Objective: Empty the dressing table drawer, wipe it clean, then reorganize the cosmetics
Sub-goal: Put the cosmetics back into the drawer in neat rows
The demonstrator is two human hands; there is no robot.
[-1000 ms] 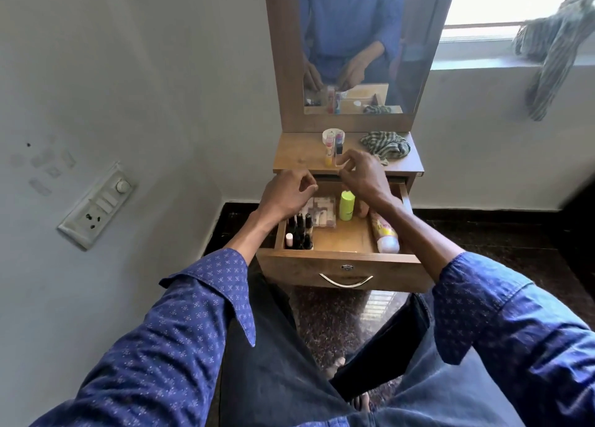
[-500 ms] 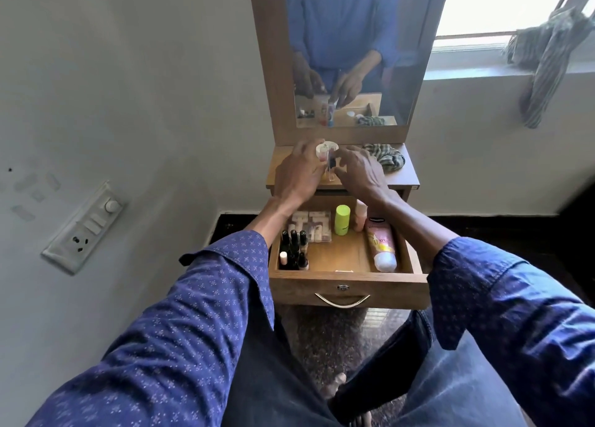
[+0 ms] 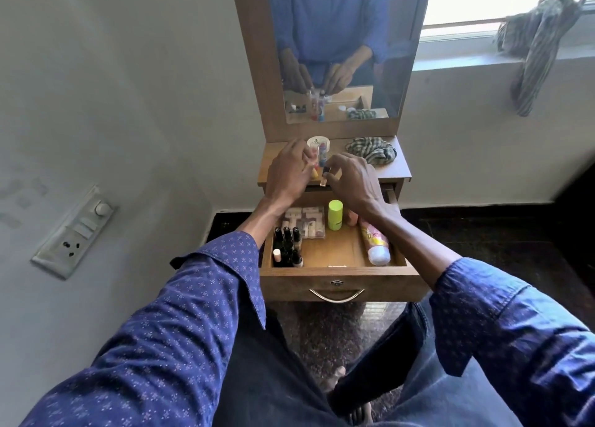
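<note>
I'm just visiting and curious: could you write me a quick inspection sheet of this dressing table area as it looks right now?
Surface: wooden dressing table top, mostly bare at its right edge.
Job's things: drawer pulled open, holding dark nail polish bottles at left, a green-capped container at the back, a tube lying along the right side; small bottles standing on the top beside a white jar.
Clutter: checked cloth bunched on the top.
Grippers: left hand at the small bottles; right hand pinching a dark-capped vial.
Cables: nothing seen.
Surroundings: mirror, wall switchboard, window with hanging fabric.
</note>
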